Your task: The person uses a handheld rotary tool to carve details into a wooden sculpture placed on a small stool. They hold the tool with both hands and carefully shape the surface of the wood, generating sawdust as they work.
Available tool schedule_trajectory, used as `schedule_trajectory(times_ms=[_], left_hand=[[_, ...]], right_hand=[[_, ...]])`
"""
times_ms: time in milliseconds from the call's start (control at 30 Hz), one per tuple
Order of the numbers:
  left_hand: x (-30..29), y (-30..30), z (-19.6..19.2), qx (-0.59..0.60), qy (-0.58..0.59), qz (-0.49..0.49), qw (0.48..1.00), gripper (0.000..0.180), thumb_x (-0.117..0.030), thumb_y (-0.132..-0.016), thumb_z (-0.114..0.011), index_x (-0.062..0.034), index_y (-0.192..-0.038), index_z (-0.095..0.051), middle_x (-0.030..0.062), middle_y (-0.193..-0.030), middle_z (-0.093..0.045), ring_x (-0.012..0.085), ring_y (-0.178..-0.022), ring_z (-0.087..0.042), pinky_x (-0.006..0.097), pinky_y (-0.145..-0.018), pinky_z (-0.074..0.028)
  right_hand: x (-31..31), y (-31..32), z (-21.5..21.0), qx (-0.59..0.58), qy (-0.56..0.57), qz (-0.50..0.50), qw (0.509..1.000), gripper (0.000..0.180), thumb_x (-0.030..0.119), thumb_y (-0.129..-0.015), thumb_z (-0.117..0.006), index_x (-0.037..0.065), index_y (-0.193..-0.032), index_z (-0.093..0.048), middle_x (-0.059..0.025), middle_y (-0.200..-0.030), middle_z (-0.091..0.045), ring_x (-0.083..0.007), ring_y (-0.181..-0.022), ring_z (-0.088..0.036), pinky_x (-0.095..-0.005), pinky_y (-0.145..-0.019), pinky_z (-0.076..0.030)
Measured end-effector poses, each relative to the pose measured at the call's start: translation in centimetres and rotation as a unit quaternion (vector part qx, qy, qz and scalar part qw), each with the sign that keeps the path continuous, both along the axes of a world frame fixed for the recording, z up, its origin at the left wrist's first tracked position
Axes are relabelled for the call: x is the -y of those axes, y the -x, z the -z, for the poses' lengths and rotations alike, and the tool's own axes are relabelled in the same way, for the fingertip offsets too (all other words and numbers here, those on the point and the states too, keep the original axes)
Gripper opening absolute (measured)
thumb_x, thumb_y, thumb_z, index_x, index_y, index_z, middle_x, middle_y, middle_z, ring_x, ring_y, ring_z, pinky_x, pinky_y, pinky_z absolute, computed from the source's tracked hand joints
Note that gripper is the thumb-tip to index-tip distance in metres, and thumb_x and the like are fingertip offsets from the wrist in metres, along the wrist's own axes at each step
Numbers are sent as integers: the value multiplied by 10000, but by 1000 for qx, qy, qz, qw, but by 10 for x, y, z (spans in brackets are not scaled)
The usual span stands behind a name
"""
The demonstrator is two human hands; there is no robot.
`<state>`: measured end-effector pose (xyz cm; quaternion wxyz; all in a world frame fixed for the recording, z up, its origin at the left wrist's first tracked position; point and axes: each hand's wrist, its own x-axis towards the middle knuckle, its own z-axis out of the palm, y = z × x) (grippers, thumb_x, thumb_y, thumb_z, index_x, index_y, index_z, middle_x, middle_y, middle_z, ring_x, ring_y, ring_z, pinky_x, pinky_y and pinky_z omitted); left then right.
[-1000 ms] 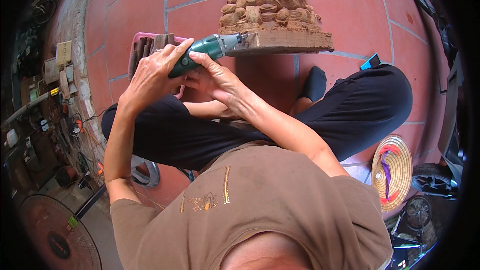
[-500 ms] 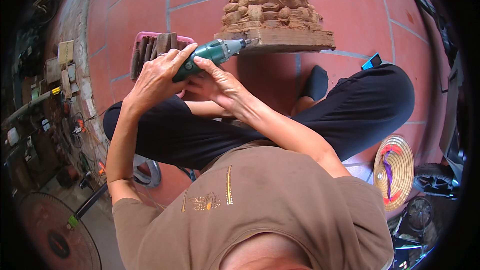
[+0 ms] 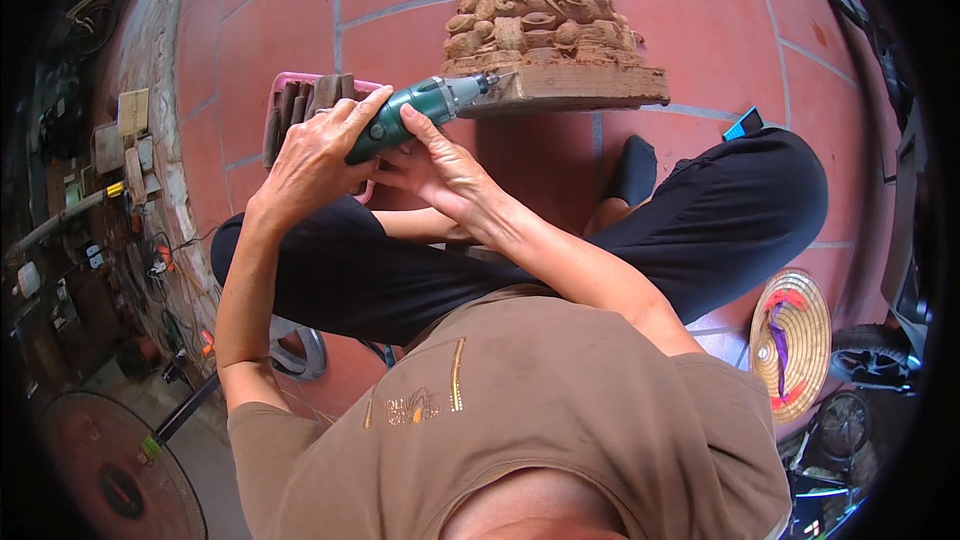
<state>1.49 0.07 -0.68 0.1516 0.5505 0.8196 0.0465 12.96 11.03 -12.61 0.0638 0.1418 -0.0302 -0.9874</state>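
Both hands are wrapped round a green and grey rotary tool, whose thin bit points to the right. My left hand grips its rear end from above and the left. From the right, my right hand holds the underside, with the thumb along the body. The bit's tip is at the near left corner of the base of a carved brown wooden piece; whether it touches the wood I cannot tell. Carved relief with rounded shapes covers the piece above its flat base.
Beyond my left knee a pink basket holds dark chisel-like handles. A blue phone is by my right knee. To the right lies a woven conical hat near a wheel. A standing fan is at lower left, with clutter along the wall.
Little differs. The tool's tip and my right thumb have shifted slightly, and the view has moved a bit. Both hands keep the same grip.
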Motion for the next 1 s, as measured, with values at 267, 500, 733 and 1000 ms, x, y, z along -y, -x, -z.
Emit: schedule_trajectory(times_ms=[267, 500, 733, 1000], left_hand=[[-4, 3, 0, -20, 3, 4, 1000, 844, -113, -706, -783, -126, -1475, -438, 166, -1090, -623, 349, -954, -661, 437, -795, -534], [0, 0, -2, -7, 5, 16, 1000, 865, -98, -687, -785, -140, -1478, -438, 159, -1067, -619, 338, -939, -664, 428, -793, -541], [4, -5, -7, 9, 38, 14, 999, 872, -116, -687, -797, -148, -1480, -436, 150, -1062, -611, 332, -951, -660, 430, -789, -540], [2, -4, -8, 7, 31, 16, 999, 877, -114, -687, -798, -150, -1482, -431, 146, -1060, -608, 335, -956, -657, 432, -799, -538]], right_hand=[[-1, 9, 8, -14, 4, 3, 1000, 555, 300, -860, -805, 163, -1303, -501, -45, -1196, -537, -257, -1184, -569, -538, -999, -492], [2, 0, 2, -16, 0, 12, 1000, 554, 284, -878, -786, 150, -1312, -468, -78, -1226, -551, -258, -1193, -577, -555, -993, -506], [10, -12, 0, -20, 33, 1, 999, 543, 271, -898, -766, 145, -1330, -461, -83, -1229, -565, -240, -1187, -565, -545, -990, -501], [8, -10, -3, -17, 29, -1, 999, 537, 270, -898, -767, 147, -1328, -471, -70, -1225, -558, -234, -1177, -567, -552, -992, -493]])
